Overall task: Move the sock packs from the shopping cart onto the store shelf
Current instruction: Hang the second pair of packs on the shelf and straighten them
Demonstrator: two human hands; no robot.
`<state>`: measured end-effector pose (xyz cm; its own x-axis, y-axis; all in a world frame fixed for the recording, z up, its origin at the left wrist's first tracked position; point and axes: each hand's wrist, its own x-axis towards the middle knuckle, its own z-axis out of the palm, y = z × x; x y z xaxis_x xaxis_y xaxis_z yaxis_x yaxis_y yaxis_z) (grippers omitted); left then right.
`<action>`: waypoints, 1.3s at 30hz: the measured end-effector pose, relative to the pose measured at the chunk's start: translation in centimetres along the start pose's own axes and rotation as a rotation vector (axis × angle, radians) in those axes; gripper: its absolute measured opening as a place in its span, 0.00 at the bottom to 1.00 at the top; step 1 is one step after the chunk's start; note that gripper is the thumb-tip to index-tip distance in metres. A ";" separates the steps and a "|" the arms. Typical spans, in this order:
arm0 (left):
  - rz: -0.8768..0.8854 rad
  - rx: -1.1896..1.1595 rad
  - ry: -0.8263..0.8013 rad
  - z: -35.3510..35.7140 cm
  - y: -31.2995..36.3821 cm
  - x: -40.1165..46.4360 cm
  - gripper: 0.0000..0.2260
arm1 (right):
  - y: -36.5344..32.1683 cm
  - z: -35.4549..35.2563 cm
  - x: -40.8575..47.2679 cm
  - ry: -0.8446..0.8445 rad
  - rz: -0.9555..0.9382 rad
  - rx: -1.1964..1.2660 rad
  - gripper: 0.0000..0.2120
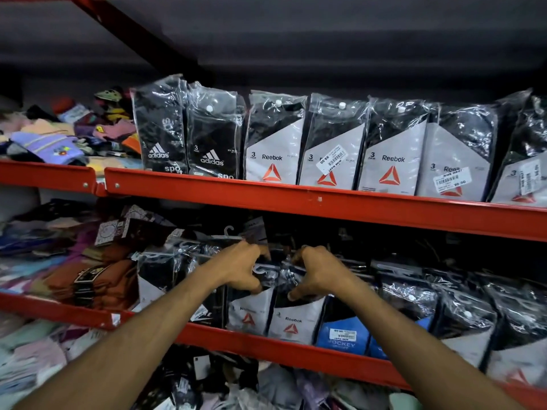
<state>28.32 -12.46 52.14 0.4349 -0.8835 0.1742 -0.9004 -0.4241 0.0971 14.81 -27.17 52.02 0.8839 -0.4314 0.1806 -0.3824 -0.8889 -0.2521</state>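
Note:
Two grey-and-black Reebok sock packs (278,319) in clear plastic stand side by side in the middle shelf (266,347) with its red front lip. My left hand (238,267) grips the top of the left pack, fingers curled over its plastic hanger. My right hand (318,272) pinches the top of the right pack, thumb in front. Both forearms reach up from the bottom of the view. The shopping cart is out of sight.
The upper shelf (325,202) holds a row of upright Adidas (189,134) and Reebok packs (393,149). Blue Jockey packs (343,335) and more black packs stand right of my hands. Loose coloured socks (53,137) and brown folded ones (97,279) fill the left bays.

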 end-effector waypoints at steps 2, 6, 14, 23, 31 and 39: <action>0.005 -0.011 -0.001 0.8 -0.3 0.2 0.30 | 0.1 0.5 -0.2 0.019 -0.013 -0.019 0.36; 0.023 0.000 0.018 1.8 -1.0 0.1 0.38 | 0.4 0.6 -1.1 0.072 -0.063 -0.049 0.40; 0.092 0.007 0.096 1.8 -1.0 -2.0 0.34 | 0.3 2.1 -2.9 0.186 -0.142 -0.087 0.23; 0.034 -0.027 0.152 2.5 -0.4 -1.7 0.20 | 0.4 2.8 -3.5 0.229 -0.144 0.016 0.21; 0.023 -0.098 0.156 3.4 -0.5 -1.7 0.20 | 0.7 3.4 -3.2 0.225 -0.170 0.019 0.21; 0.057 -0.061 0.209 4.6 1.3 -2.1 0.28 | 2.1 4.9 -4.9 0.375 -0.215 -0.178 0.27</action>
<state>26.22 -12.11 47.36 0.3816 -0.8425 0.3801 -0.9241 -0.3557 0.1395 10.98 -26.15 45.93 0.8024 -0.2314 0.5501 -0.2707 -0.9626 -0.0100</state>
